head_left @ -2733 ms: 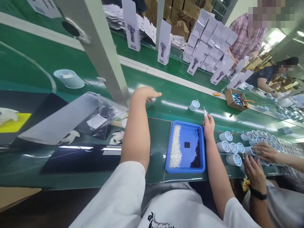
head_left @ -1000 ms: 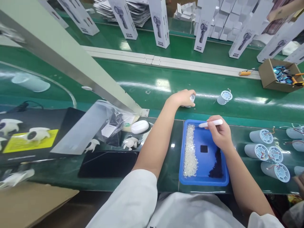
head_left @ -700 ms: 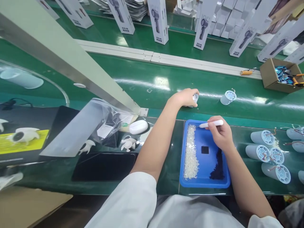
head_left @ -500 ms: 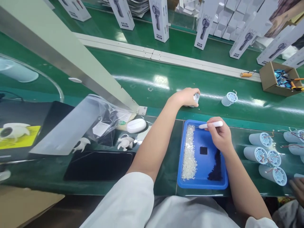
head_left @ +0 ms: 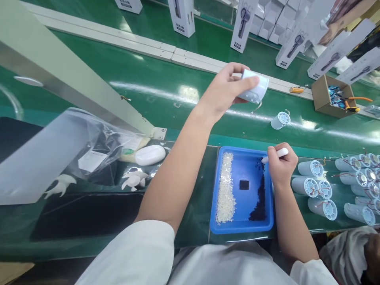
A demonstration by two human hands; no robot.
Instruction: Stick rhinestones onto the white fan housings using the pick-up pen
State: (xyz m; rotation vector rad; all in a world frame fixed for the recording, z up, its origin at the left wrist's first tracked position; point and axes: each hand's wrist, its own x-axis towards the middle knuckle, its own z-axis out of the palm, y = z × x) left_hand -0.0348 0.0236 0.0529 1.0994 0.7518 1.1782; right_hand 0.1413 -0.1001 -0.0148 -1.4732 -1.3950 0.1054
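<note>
Above the belt point(head_left: 166, 91), left hand point(head_left: 225, 89) grips a cylinder point(head_left: 253, 89); right hand point(head_left: 280, 166) pinches a pen point(head_left: 274, 154).

Bright, even overhead light; white glare streaks run across the glossy green belt point(head_left: 124, 79) from 9 to 3 o'clock, with more shine on the clear plastic bag point(head_left: 74, 146) at 9 o'clock. Shadows soft and short, a faint one under the blue tray point(head_left: 240, 229). Wide-angle bend at the edges, metal beam point(head_left: 68, 79) at 10 o'clock soft, centre sharp.
</note>
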